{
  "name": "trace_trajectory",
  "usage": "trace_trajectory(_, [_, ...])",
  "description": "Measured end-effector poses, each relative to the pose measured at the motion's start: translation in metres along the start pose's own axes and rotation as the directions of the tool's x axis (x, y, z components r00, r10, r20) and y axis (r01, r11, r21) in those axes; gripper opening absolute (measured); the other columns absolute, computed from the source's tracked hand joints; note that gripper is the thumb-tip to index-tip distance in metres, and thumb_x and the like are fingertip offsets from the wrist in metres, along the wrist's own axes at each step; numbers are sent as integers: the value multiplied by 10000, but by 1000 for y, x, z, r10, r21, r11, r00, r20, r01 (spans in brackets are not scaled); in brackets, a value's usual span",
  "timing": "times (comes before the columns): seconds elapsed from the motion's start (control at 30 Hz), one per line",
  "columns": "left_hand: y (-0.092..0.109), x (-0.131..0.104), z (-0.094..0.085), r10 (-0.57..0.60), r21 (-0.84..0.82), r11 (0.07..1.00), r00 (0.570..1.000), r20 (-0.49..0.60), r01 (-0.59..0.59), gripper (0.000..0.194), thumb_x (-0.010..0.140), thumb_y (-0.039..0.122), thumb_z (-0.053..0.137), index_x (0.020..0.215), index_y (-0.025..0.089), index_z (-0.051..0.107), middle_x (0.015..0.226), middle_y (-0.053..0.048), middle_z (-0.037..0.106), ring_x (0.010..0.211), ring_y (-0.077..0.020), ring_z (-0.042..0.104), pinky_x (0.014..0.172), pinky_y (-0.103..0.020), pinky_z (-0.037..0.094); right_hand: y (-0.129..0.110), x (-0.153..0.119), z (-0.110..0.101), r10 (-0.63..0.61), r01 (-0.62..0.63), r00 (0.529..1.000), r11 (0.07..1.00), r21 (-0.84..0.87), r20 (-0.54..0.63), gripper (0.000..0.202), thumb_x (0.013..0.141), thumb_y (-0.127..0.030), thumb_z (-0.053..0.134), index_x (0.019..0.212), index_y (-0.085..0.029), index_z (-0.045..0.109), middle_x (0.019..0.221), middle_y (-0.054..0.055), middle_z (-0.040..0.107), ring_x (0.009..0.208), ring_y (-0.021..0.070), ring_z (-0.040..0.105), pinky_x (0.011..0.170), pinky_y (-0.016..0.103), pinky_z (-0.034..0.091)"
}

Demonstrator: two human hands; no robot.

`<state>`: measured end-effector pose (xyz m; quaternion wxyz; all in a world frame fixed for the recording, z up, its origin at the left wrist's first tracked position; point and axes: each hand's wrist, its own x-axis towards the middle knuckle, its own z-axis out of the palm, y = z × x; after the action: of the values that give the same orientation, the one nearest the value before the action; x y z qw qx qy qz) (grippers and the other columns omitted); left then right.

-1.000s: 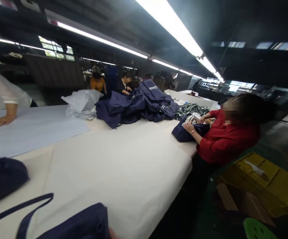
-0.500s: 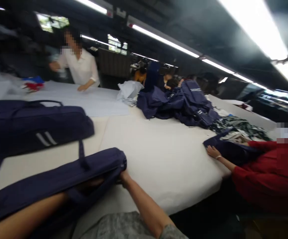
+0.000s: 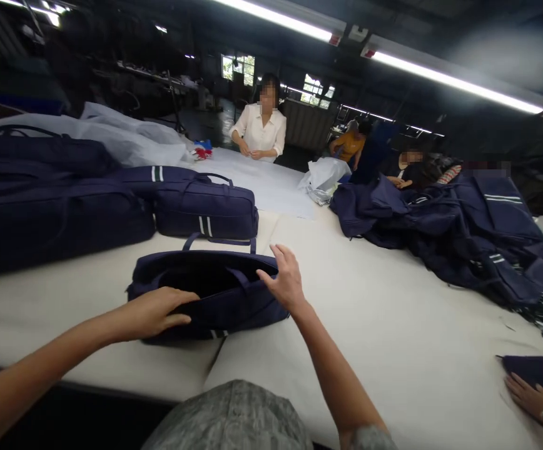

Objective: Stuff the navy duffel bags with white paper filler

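Note:
A navy duffel bag [image 3: 253,306] rests on the white-covered table in front of me, its top gaping and its inside dark. Two pale stripes show low on its near side, and a carrying strap rises at the far edge. My left hand [image 3: 159,312] lies at the near rim of the opening, fingers stretched and thumb apart. At the bag's right end is my right hand [image 3: 285,281], fingers spread with the thumb toward the opening. Neither hand closes round the fabric.
Filled navy bags [image 3: 206,206] stand behind and to the left. A heap of navy bags [image 3: 440,219] lies at the right, near clear plastic [image 3: 325,178]. A co-worker in white [image 3: 262,134] stands across the table [image 3: 370,350]; another person's hand [image 3: 529,397] touches navy fabric at lower right.
My view has swung left. The bag that lay long and slanted over my arms now sits upright with its opening toward me, and both hands have come out into sight.

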<state>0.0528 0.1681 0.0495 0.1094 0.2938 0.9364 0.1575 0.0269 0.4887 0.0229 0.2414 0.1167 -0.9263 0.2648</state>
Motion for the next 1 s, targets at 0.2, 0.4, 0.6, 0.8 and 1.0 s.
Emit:
trace_trajectory(0.2, [6, -25, 37, 145, 94, 986, 987, -72, -138, 299, 926, 114, 352, 730, 185, 567, 732, -24, 604, 683, -153, 554, 635, -275, 383, -20, 79, 45, 75, 124, 842, 937, -327, 535, 401, 934, -452, 523, 1280, -270, 616, 1110, 99, 697, 1042, 247, 642, 883, 350, 476])
trace_trajectory(0.4, [-20, -69, 33, 120, 54, 993, 936, -331, -108, 146, 959, 239, 491, 953, 199, 631, 903, -30, 613, 861, -167, 576, 786, -278, 443, -31, 77, 78, 212, -17, 878, 910, -414, 430, 367, 987, -454, 415, 1143, -259, 684, 1027, 89, 723, 965, 207, 660, 802, 291, 446])
trace_trajectory(0.6, [-21, -91, 62, 137, 234, 971, 904, -405, -43, 203, 838, -2, 507, 812, 194, 554, 825, -7, 539, 773, -181, 499, 937, -402, 366, -33, 81, 91, 336, -183, 892, 879, -440, 301, 359, 994, -435, 410, 1099, -270, 711, 1006, 78, 725, 932, 205, 657, 747, 292, 415])
trace_trajectory(0.8, [-15, -106, 47, 213, 300, 949, 891, -401, -91, 255, 905, -8, 386, 779, 183, 499, 742, -1, 486, 708, -176, 414, 825, -361, 350, -54, 67, 89, 273, -185, 938, 914, -361, 212, 367, 975, -357, 440, 1236, -222, 661, 1069, 114, 696, 990, 234, 614, 824, 323, 429])
trace_trajectory(1.0, [-16, -99, 55, 260, 317, 946, 756, -601, -73, 253, 922, 7, 385, 793, 179, 518, 699, 14, 470, 708, -155, 410, 974, -398, 337, -126, 32, 98, -367, 372, 873, 927, 46, 322, 341, 890, -93, 434, 1058, -196, 712, 1135, 96, 654, 1050, 220, 575, 960, 371, 441])
